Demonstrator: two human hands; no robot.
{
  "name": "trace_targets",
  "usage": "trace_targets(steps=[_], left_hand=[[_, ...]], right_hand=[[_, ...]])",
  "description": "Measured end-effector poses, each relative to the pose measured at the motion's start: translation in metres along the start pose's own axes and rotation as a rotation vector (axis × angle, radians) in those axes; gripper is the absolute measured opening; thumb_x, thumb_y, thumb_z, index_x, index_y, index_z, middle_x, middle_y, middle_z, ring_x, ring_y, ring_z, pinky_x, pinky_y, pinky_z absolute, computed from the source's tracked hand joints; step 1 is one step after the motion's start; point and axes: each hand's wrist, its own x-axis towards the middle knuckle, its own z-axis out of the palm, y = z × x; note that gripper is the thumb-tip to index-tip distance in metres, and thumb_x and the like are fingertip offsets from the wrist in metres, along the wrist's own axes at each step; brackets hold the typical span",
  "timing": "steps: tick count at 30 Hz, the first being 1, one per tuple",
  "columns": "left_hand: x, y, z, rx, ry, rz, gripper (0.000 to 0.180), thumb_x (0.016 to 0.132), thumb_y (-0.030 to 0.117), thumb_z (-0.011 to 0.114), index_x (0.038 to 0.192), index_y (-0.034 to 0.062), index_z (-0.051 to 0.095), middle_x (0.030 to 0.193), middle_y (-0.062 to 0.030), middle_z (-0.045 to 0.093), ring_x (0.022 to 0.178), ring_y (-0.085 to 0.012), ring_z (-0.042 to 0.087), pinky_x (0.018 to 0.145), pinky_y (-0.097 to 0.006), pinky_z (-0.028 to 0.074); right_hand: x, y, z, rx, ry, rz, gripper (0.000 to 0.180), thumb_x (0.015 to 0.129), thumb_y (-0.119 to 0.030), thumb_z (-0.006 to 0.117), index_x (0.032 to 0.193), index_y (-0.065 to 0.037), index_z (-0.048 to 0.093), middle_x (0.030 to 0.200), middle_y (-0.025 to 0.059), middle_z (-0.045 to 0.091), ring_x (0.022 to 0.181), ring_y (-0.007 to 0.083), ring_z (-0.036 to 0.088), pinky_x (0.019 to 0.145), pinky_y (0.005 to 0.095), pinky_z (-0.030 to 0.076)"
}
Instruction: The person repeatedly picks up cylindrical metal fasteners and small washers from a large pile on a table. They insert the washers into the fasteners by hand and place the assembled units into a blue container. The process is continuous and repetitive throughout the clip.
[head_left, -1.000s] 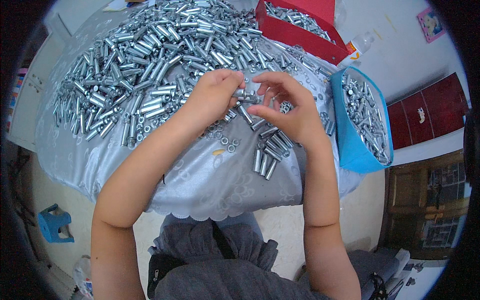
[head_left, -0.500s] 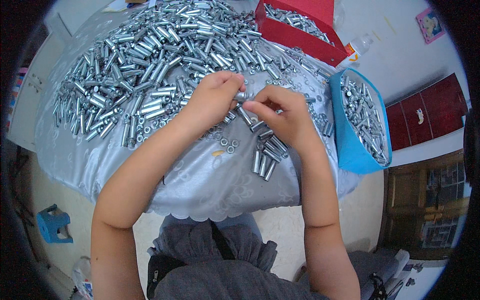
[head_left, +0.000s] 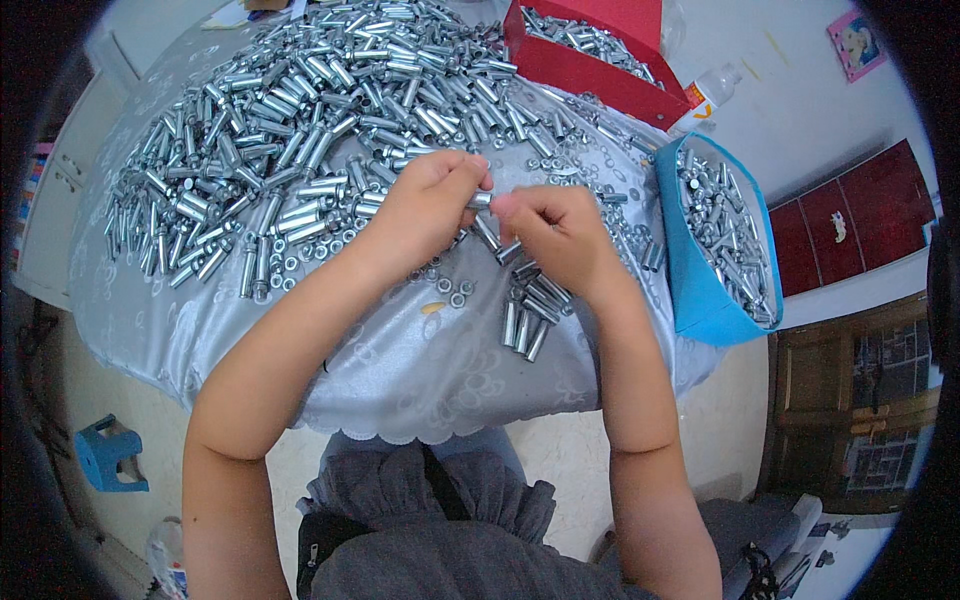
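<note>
Over the middle of the table, my left hand [head_left: 425,205] is closed around a shiny metal expansion bolt [head_left: 481,200], whose end sticks out toward the right. My right hand [head_left: 565,235] is pinched at that end, thumb and curled forefinger together; any small part between those fingertips is hidden. Below the right hand lies a small group of metal sleeves [head_left: 528,325]. Loose nuts [head_left: 457,299] are scattered below the left hand. A large heap of expansion bolts [head_left: 300,110] spreads behind and to the left of both hands.
A red box [head_left: 600,75] of metal parts stands at the back right, beside a plastic bottle [head_left: 708,95]. A blue fabric bin [head_left: 715,318] full of bolts is at the right edge. Washers [head_left: 600,160] lie near it on the silvery tablecloth [head_left: 430,370]. A blue stool [head_left: 110,455] stands lower left.
My right hand's fingers have curled in tighter at the bolt's end, and the fingertips have come closer to the left hand. The left hand has stayed nearly in place, still holding the bolt.
</note>
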Motion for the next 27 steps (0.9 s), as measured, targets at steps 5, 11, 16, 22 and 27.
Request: trace_targets(steps=[5,11,16,22,27], left_hand=[[-0.001,0.004,-0.003,0.016,0.021,0.007,0.027,0.087,0.027,0.045,0.077,0.0041,0.056,0.058,0.0006,0.047,0.05,-0.0072,0.043,0.046,-0.022,0.036],[0.0,0.006,-0.006,0.066,-0.016,0.017,0.028,0.087,0.027,0.045,0.077,0.0035,0.057,0.059,0.0,0.048,0.052,-0.0077,0.044,0.048,-0.023,0.037],[-0.001,0.005,-0.004,0.054,-0.01,0.038,0.029,0.088,0.026,0.045,0.078,0.0022,0.058,0.061,-0.001,0.05,0.054,-0.0085,0.046,0.051,-0.023,0.039],[0.002,0.0,-0.004,0.096,-0.012,0.071,0.028,0.088,0.025,0.045,0.079,0.0014,0.058,0.063,-0.0019,0.052,0.056,-0.0083,0.047,0.052,-0.024,0.04],[0.004,-0.003,-0.003,0.107,-0.01,0.092,0.029,0.088,0.024,0.045,0.079,-0.0003,0.058,0.064,-0.002,0.053,0.056,-0.0084,0.047,0.052,-0.024,0.04]], right_hand=[[0.003,-0.008,0.007,-0.027,0.14,-0.235,0.025,0.079,-0.025,0.062,0.076,-0.001,0.057,0.058,0.0063,0.048,0.051,0.014,0.045,0.049,0.027,0.038],[0.001,-0.004,0.003,-0.152,0.095,-0.162,0.023,0.078,-0.023,0.063,0.083,-0.002,0.057,0.062,0.0076,0.051,0.053,0.019,0.048,0.051,0.0281,0.039],[0.004,0.0,0.007,-0.11,0.137,-0.314,0.027,0.078,-0.028,0.063,0.08,-0.002,0.059,0.06,0.0098,0.052,0.052,0.0215,0.049,0.051,0.0296,0.041],[0.001,-0.006,-0.001,-0.205,0.055,-0.158,0.025,0.079,-0.027,0.061,0.083,-0.003,0.058,0.063,0.0121,0.052,0.055,0.0246,0.05,0.052,0.0311,0.042],[0.006,0.0,0.006,-0.159,0.132,-0.345,0.025,0.08,-0.029,0.058,0.082,-0.004,0.058,0.062,0.0124,0.051,0.055,0.0267,0.051,0.052,0.0325,0.042]])
